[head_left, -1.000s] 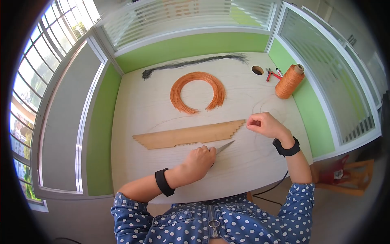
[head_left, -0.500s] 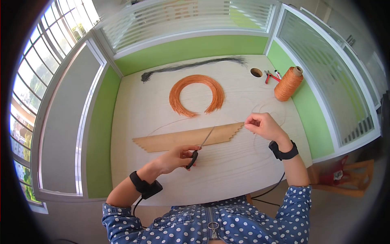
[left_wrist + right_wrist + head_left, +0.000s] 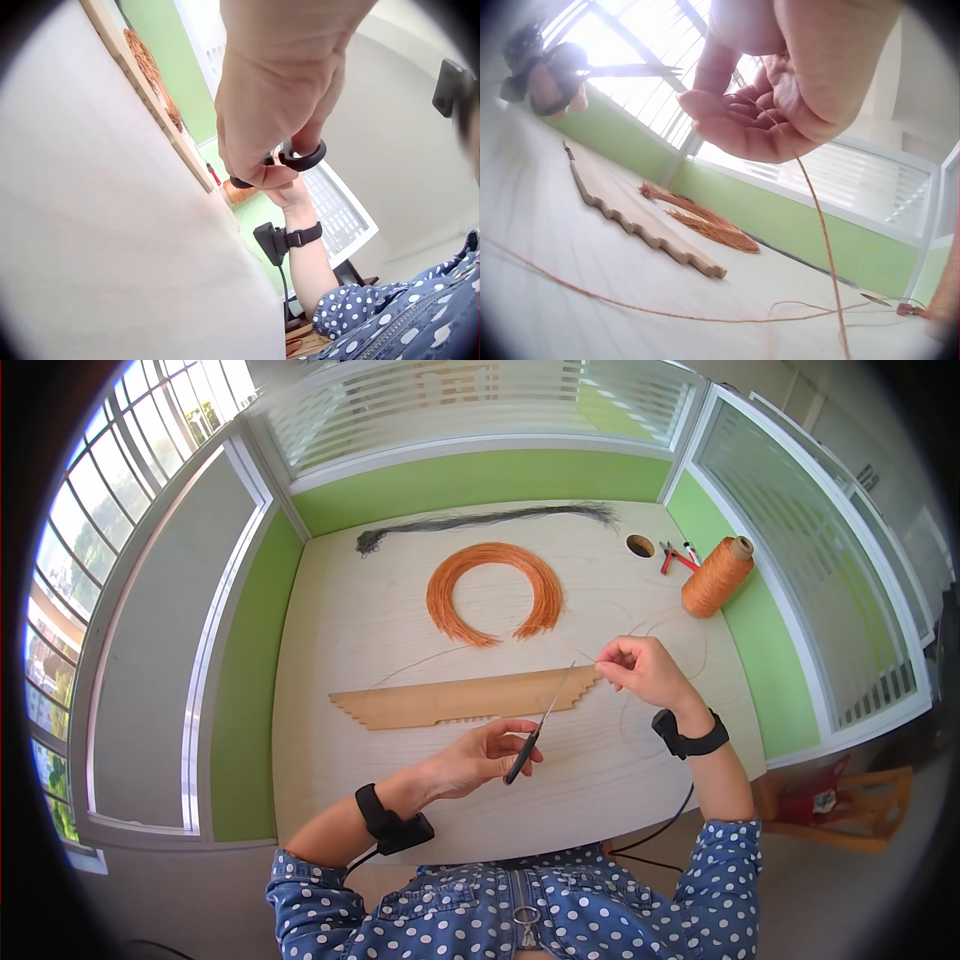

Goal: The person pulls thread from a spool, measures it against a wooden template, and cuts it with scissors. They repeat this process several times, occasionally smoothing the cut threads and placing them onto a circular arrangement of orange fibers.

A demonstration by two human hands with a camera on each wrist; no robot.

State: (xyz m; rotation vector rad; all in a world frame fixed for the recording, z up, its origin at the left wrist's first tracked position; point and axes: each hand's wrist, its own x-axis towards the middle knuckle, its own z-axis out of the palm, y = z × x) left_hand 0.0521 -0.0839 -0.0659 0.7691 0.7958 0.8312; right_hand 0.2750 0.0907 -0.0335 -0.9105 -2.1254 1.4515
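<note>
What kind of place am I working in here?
Probably a small craft workstation: a pale wooden desk boxed in by green partitions and windows, with an orange thread spool, a notched wooden board and a bundle of cut orange threads.

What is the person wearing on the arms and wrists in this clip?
Both arms have blue sleeves with white polka dots, pushed up to about the elbow. The left hand and the right hand are bare. Each wrist carries a black strap with a small black box; a thin black cable runs from each box.
</note>
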